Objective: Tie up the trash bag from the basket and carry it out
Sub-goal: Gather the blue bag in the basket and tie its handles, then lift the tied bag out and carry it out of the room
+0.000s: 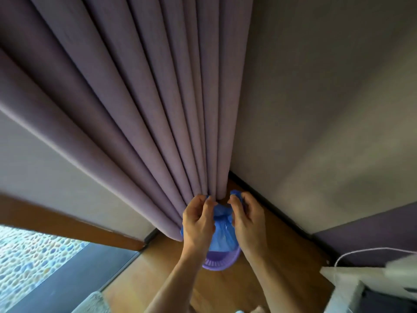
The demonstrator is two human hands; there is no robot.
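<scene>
A blue trash bag [222, 236] stands in a small purple basket [220, 264] on the wooden floor, right below the curtain. The bag's top is gathered into a twisted neck between my hands. My left hand [198, 222] pinches one blue end of the bag on the left. On the right, my right hand [247, 220] grips the other blue end, which pokes out above the fingers. Both hands hide most of the bag's upper part, and only the front rim of the basket shows.
A purple pleated curtain [158, 109] hangs down to the floor just behind the basket. A grey wall [316, 109] with a dark baseboard runs on the right. White furniture [352, 281] with a white cable stands at the lower right. A pebble-pattern mat [29, 260] lies at the lower left.
</scene>
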